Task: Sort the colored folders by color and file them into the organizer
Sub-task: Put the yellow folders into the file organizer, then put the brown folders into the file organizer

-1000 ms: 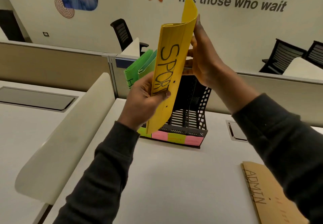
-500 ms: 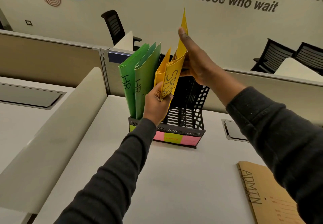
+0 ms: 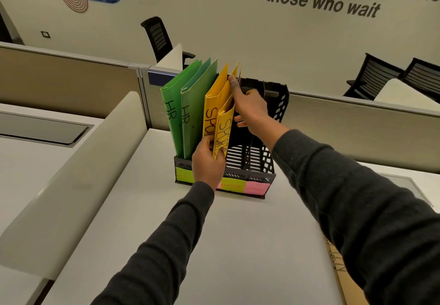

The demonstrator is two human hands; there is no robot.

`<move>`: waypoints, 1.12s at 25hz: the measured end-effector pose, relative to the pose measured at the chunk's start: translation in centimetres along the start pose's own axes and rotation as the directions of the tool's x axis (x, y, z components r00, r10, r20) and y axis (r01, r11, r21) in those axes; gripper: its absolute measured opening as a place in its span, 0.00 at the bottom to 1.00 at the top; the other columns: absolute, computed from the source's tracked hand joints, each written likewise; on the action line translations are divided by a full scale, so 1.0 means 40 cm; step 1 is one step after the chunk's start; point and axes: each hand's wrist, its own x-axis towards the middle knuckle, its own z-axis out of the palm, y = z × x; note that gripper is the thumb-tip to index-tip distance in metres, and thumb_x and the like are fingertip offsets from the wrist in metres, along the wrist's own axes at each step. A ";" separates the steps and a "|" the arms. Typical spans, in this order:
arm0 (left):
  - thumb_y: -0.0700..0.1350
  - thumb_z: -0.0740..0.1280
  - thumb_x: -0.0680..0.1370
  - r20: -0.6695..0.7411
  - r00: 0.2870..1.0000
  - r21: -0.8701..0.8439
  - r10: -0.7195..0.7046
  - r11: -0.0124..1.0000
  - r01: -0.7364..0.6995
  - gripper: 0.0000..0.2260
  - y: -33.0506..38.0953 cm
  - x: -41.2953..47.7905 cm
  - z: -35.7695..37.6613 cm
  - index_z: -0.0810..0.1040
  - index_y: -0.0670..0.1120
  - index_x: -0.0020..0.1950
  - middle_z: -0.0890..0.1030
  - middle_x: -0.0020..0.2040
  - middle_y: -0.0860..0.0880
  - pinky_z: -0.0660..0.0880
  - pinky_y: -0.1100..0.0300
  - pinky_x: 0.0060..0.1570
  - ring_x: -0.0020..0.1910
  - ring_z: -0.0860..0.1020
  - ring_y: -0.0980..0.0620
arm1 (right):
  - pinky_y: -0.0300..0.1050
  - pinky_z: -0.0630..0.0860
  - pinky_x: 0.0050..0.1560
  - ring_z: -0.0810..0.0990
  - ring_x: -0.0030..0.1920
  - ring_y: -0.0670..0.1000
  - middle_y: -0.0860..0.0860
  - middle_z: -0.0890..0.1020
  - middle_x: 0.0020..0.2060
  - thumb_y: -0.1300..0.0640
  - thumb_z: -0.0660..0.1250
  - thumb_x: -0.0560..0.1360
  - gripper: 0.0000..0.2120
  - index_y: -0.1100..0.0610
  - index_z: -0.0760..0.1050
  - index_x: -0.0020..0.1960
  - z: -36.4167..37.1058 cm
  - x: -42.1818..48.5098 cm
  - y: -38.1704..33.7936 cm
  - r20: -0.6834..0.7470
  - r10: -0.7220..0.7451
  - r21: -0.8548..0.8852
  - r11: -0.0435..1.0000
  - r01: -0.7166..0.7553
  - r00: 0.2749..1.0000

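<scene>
At the left end of the black organizer [image 3: 259,173], 2 green folders [image 3: 188,111] marked HR are already filed upright, leaning slightly to the left. Just to their right, a yellow folder [image 3: 212,104] marked SPORTS is seated in the next compartment. The step in hand is judged to be the filing of a second yellow folder [image 3: 225,130], which is lodged part-way down beside the first, its top edge lower and its spine tilted.

The lower edge of this second yellow folder is pinched by the left hand [image 3: 207,164], the thumb lying across the front face and the fingers curled behind, close above the organizer's front rim. The right hand [image 3: 250,109] is placed further up and to the right, its forefinger extended along the upper right edge of the yellow folders and the remaining fingers loosely spread against their back; whether anything is actually gripped there cannot be told.

The next move is judged to call for the folder to be pressed straight down until it is seated level with its partner, then released by both hands. The 2 compartments on the right are seen empty, and a brown folder [image 3: 342,278] is lying flat on the desk [image 3: 250,245] at the far right, partly hidden by the sleeve.
</scene>
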 end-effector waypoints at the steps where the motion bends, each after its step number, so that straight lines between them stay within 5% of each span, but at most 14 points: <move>1: 0.40 0.69 0.77 -0.028 0.999 0.013 -0.017 1.000 0.017 0.12 -0.001 -0.016 -0.001 0.76 0.45 0.60 0.80 0.53 0.49 0.78 0.57 0.51 0.50 0.79 0.52 | 0.52 0.84 0.40 0.84 0.49 0.57 0.56 0.79 0.58 0.21 0.52 0.68 0.48 0.57 0.64 0.73 -0.010 -0.010 0.007 -0.003 -0.005 0.001 1.000 0.005 1.000; 5: 0.40 0.72 0.75 -0.090 0.994 0.063 -0.068 0.995 0.074 0.17 -0.021 -0.135 0.001 0.73 0.43 0.61 0.76 0.55 0.46 0.75 0.59 0.50 0.51 0.75 0.50 | 0.49 0.81 0.37 0.81 0.39 0.52 0.53 0.79 0.43 0.24 0.50 0.73 0.40 0.58 0.72 0.64 -0.091 -0.093 0.127 0.042 -0.039 0.027 0.999 0.038 0.998; 9: 0.41 0.73 0.74 0.029 0.979 0.118 -0.200 0.974 0.196 0.15 -0.029 -0.325 0.064 0.75 0.45 0.59 0.77 0.52 0.46 0.76 0.56 0.49 0.50 0.76 0.47 | 0.57 0.81 0.50 0.82 0.44 0.55 0.54 0.82 0.44 0.32 0.58 0.76 0.32 0.61 0.76 0.56 -0.203 -0.226 0.356 0.119 0.020 -0.041 0.999 -0.015 0.993; 13: 0.48 0.73 0.74 0.198 0.878 0.217 -0.435 0.894 0.393 0.12 -0.007 -0.530 0.179 0.75 0.50 0.55 0.77 0.52 0.48 0.72 0.61 0.48 0.48 0.77 0.51 | 0.53 0.80 0.53 0.82 0.50 0.54 0.52 0.83 0.48 0.34 0.64 0.74 0.24 0.54 0.78 0.52 -0.318 -0.391 0.609 0.180 0.149 -0.199 0.974 -0.112 0.972; 17: 0.52 0.73 0.73 0.315 0.762 0.293 -0.566 0.822 0.489 0.14 0.019 -0.715 0.333 0.74 0.49 0.53 0.78 0.53 0.47 0.73 0.61 0.48 0.49 0.77 0.52 | 0.43 0.74 0.53 0.78 0.55 0.48 0.50 0.80 0.58 0.35 0.64 0.75 0.25 0.52 0.76 0.61 -0.467 -0.524 0.861 0.148 0.171 -0.448 0.890 -0.088 0.974; 23: 0.54 0.71 0.73 0.348 0.642 0.384 -0.683 0.729 0.567 0.21 0.059 -0.882 0.516 0.71 0.47 0.61 0.74 0.61 0.48 0.76 0.55 0.57 0.58 0.75 0.48 | 0.57 0.74 0.63 0.72 0.66 0.60 0.58 0.69 0.67 0.32 0.66 0.71 0.39 0.53 0.64 0.73 -0.759 -0.609 1.163 -0.136 0.399 -0.603 0.693 -0.396 0.907; 25: 0.55 0.71 0.74 0.346 0.628 0.420 -0.697 0.713 0.561 0.22 0.075 -0.904 0.551 0.71 0.46 0.62 0.75 0.60 0.48 0.76 0.57 0.50 0.55 0.76 0.49 | 0.59 0.73 0.62 0.69 0.67 0.62 0.59 0.67 0.66 0.28 0.66 0.68 0.44 0.54 0.60 0.74 -0.823 -0.630 1.223 -0.217 0.493 -0.604 0.610 -0.512 0.843; 28: 0.55 0.71 0.74 0.330 0.625 0.468 -0.707 0.698 0.542 0.21 0.092 -0.917 0.579 0.70 0.46 0.59 0.77 0.59 0.47 0.77 0.59 0.44 0.51 0.78 0.49 | 0.58 0.73 0.61 0.67 0.67 0.62 0.59 0.66 0.66 0.26 0.66 0.66 0.48 0.54 0.58 0.74 -0.856 -0.645 1.257 -0.250 0.478 -0.624 0.585 -0.518 0.842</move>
